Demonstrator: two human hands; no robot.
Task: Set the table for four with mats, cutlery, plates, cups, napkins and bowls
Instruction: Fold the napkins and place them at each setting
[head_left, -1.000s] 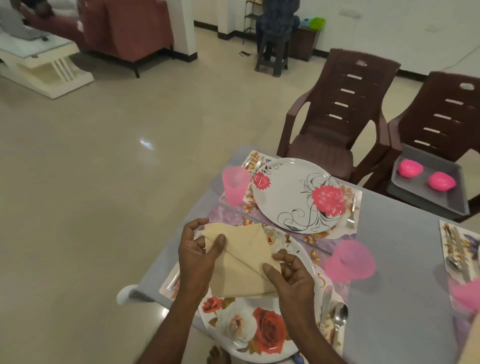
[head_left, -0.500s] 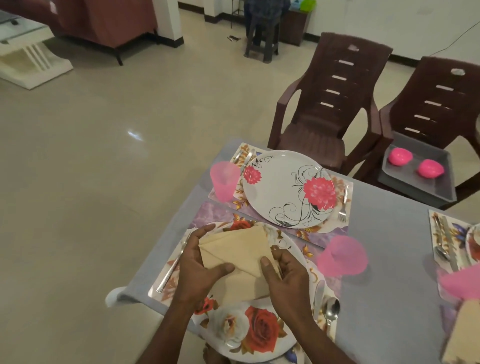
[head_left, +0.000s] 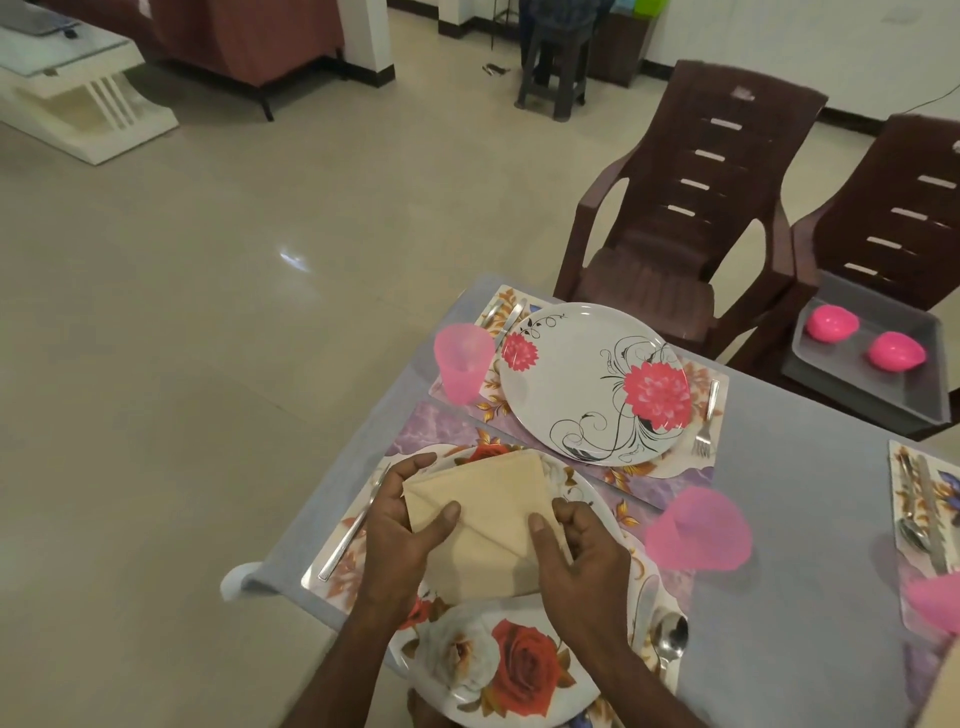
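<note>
Fingers (head_left: 441, 519) of both hands pinching folded napkin (head_left: 483, 519) over rose plate (head_left: 519, 670); w/ loose grip, fold probably opens

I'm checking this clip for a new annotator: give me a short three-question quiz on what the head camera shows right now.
1. True or false: the beige napkin is held by both the left hand and the right hand.
2. What lies in the grey tray on the brown chair? A) forks B) two pink bowls C) folded napkins
3. Fill in: the napkin is held over the plate printed with red and white ____.

Key
1. True: each hand pinches one side of it.
2. B: two pink bowls lie upside down in the tray.
3. Roses.
</note>
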